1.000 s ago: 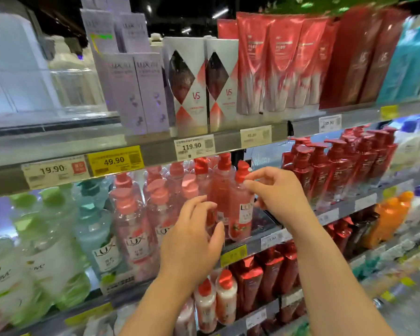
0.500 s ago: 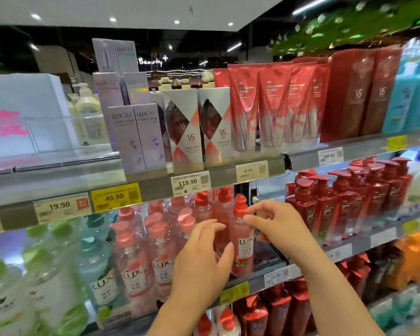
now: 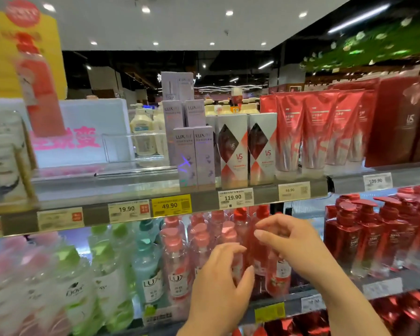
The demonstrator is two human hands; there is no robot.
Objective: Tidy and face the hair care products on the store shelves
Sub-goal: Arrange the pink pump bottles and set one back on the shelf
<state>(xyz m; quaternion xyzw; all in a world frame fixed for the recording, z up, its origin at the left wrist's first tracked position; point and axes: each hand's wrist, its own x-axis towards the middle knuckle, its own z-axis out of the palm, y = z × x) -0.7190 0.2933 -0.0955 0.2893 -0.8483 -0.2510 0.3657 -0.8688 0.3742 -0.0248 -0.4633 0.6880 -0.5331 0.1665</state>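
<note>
Pink-capped bottles (image 3: 177,260), dark red pump bottles (image 3: 364,236) (glossy), one yellow price tag (image 3: 171,205).

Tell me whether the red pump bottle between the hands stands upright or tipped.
Upright: the translucent red pump bottle stands vertical, its pump cap straight above its body.

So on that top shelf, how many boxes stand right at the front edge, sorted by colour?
Lilac LUX boxes: 2
White-and-red VS boxes: 2
Total: 4
</note>
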